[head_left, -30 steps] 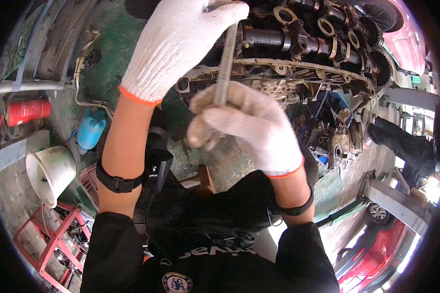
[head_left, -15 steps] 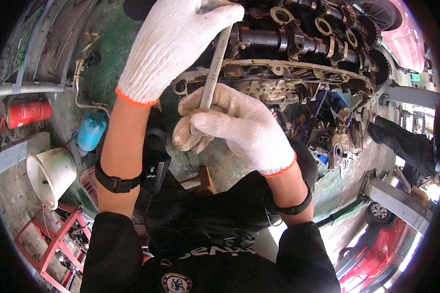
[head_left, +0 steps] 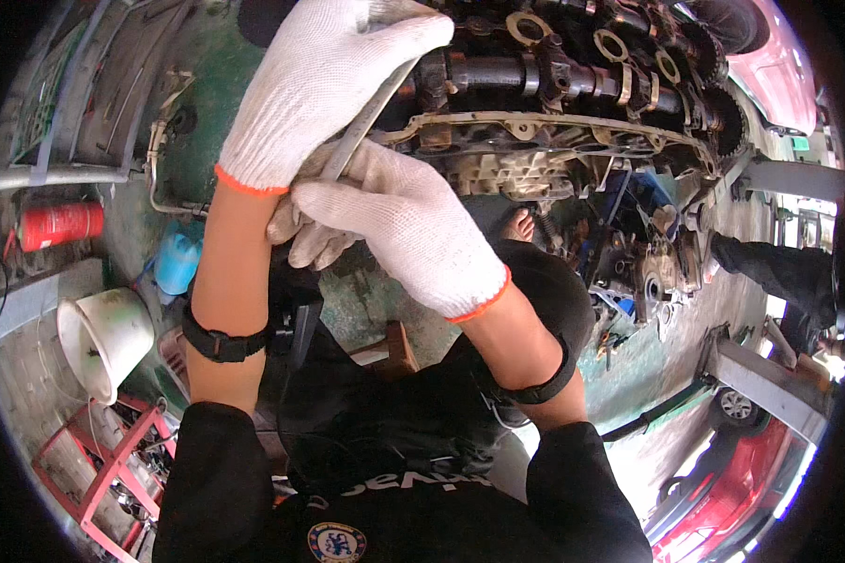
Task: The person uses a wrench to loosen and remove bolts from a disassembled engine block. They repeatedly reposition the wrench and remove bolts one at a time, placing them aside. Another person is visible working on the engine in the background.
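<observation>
A grey metal wrench (head_left: 370, 114) slants between my two hands, its far end up at the engine. In a white knitted glove with an orange cuff, my left hand (head_left: 314, 89) is closed over that far end and hides it; the thumb lies along the top. My right hand (head_left: 390, 202), gloved the same way, is closed round the near end, close to my left wrist. Beside the left hand lies the opened engine cylinder head (head_left: 535, 127), with dark, oily camshafts (head_left: 493, 73) showing. What the wrench's far end touches is hidden.
At left are a red fire extinguisher (head_left: 63, 226), a blue jug (head_left: 176, 255), a white bucket (head_left: 113, 338) and a red metal frame (head_left: 99, 460). More engine parts (head_left: 652, 281) lie right. Red cars (head_left: 723, 493) stand beyond, and another person's leg (head_left: 765, 267) shows.
My right hand has swung left toward my left wrist, bringing the wrench's near end with it. The wrench now slants more. My left hand has stayed almost in place.
</observation>
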Motion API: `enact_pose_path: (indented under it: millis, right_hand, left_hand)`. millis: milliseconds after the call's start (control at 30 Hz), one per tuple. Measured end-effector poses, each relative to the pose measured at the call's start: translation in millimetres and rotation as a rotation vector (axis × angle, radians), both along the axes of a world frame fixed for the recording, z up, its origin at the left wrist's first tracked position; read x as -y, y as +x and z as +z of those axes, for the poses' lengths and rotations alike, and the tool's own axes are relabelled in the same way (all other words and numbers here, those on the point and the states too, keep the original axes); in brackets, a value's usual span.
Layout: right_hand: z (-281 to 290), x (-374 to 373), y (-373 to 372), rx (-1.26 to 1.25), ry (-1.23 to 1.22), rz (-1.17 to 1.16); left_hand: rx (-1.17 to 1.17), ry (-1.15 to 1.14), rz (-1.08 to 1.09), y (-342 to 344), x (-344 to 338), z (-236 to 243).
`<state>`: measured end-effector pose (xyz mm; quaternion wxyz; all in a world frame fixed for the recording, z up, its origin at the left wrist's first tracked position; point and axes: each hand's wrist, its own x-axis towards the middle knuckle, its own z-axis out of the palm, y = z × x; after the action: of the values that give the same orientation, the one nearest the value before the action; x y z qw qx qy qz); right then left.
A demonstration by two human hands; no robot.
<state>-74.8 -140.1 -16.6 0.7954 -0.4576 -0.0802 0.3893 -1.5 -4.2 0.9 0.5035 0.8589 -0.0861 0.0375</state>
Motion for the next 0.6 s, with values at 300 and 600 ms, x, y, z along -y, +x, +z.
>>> enact_pose_path:
  millis: [300,600]
  right_hand:
    - [8,9,1,-0.014,-0.072,-0.006]
    - [10,11,0,-0.090,-0.068,-0.022]
  left_hand:
    - [-0.354,-0.329,-0.008,-3,6,25]
    - [-0.372,-0.255,0.036,-4,10,33]
